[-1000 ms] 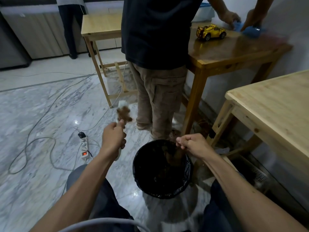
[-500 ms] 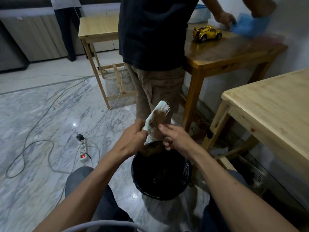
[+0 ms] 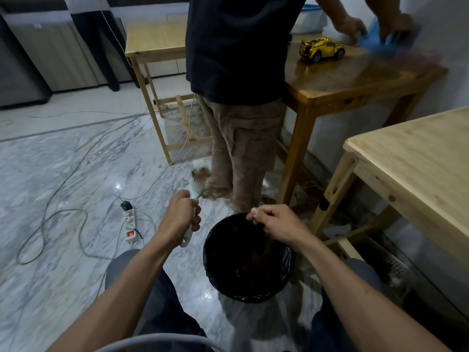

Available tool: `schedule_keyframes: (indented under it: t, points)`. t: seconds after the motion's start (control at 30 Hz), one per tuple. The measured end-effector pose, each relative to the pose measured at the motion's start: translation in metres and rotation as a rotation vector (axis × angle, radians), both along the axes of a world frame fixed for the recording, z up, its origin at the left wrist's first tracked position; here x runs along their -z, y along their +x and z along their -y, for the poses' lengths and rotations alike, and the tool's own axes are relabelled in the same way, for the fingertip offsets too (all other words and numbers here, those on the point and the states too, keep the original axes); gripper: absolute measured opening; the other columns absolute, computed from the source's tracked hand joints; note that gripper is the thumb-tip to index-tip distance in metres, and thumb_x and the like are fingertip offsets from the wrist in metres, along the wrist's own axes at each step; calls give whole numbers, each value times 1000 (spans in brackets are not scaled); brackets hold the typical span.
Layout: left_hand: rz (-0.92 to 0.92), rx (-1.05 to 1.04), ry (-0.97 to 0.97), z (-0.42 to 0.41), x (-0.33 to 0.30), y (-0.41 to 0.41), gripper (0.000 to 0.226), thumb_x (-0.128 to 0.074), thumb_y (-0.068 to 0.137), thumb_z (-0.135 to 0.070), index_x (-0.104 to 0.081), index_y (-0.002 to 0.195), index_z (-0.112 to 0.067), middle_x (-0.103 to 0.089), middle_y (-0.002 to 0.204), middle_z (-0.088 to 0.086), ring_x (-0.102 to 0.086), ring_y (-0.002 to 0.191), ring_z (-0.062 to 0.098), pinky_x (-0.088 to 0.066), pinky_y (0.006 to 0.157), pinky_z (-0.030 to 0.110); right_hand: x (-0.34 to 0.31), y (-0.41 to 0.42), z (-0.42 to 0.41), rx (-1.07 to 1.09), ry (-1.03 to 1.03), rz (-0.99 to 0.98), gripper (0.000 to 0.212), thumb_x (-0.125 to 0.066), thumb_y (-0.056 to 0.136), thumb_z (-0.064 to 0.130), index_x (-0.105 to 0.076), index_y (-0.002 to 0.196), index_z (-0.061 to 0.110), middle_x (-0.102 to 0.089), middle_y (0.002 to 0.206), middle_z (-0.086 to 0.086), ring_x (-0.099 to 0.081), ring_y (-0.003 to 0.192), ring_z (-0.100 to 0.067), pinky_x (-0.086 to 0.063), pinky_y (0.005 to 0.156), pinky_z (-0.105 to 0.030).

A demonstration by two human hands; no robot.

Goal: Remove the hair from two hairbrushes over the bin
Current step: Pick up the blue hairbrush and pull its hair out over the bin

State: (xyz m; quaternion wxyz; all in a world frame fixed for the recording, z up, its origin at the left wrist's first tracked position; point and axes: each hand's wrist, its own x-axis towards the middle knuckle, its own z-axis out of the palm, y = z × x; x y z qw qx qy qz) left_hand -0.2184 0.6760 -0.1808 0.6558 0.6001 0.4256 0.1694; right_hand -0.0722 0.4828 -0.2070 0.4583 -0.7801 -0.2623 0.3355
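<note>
A black bin (image 3: 248, 288) lined with a dark bag stands on the floor between my knees. My left hand (image 3: 180, 217) grips the handle of a white hairbrush (image 3: 196, 191), held left of the bin with its head pointing away; brown hair sits in its bristles, blurred by motion. My right hand (image 3: 276, 224) hovers over the bin's far rim with fingertips pinched on a tuft of brown hair (image 3: 266, 242) that hangs down into the bin. A second brush is not visible.
A person in a dark shirt (image 3: 241, 47) stands just beyond the bin at a wooden table (image 3: 355, 80) with a gold toy car (image 3: 321, 49). A lighter table (image 3: 418, 158) is at my right. A power strip (image 3: 130, 224) and cables lie on the marble floor at left.
My hands have parted. The left swung the brush away to the left of the bin, and the right came down over the bin with pulled-off hair.
</note>
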Motion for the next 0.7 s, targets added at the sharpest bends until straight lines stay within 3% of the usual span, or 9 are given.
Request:
schedule_keyframes:
  t: [0.03,0.13,0.2,0.33,0.4,0.47,0.53,0.7]
  points:
    - [2,37,29,5,0,1,23,-38,95,2,-33,84,-17,-34,72,9,-29,51,17,-22,48,32,0,-2,-3,-52,-90,30,23,-60,100,38,-75,114,27,-68,89,9,-59,72,-7,-44,64,-23]
    - [5,109,107,17,0,2,10,-41,94,-5,-40,87,-12,-38,71,10,-30,52,18,-24,51,34,-4,-5,-11,-71,-206,7,69,-64,87,39,-44,152,32,-60,127,4,-68,101,-24,-50,71,-33]
    - [15,164,153,23,-1,3,11,-43,94,-7,-45,88,-16,-41,70,9,-32,49,18,-25,51,33,-11,-6,-12,-3,-82,-120,75,-66,86,40,-39,155,32,-59,123,3,-71,91,-27,-52,65,-33]
    - [34,290,234,37,-2,7,21,-48,88,-16,-54,81,-35,-48,63,-2,-37,44,13,-29,49,31,-17,-7,-19,12,105,-297,66,-68,86,62,-58,140,25,-69,128,6,-61,62,-9,-48,51,-23]
    - [29,330,262,41,-2,11,24,-50,85,-20,-57,77,-41,-52,61,-7,-41,44,11,-30,48,32,-17,-12,-25,27,194,-316,43,-71,90,52,-72,117,18,-78,97,8,-56,53,-6,-46,48,-19]
    - [24,339,268,43,-2,14,19,-50,83,-22,-60,85,-38,-54,62,-8,-43,46,10,-31,48,32,-14,-15,-27,77,272,-291,16,-73,94,31,-76,91,16,-70,71,4,-51,49,-4,-44,46,-16]
    - [15,303,251,42,-2,16,18,-49,81,-22,-60,95,-26,-54,65,-5,-44,49,12,-33,50,31,-12,-13,-25,138,295,-243,16,-74,94,20,-77,78,17,-62,63,1,-48,49,-5,-42,46,-15]
    - [19,-9,164,29,3,17,7,-42,85,-13,-48,89,-16,-44,70,8,-40,52,21,-32,51,34,-7,2,-4,232,154,-98,6,-77,92,22,-82,92,19,-66,64,0,-53,54,-7,-46,55,-22]
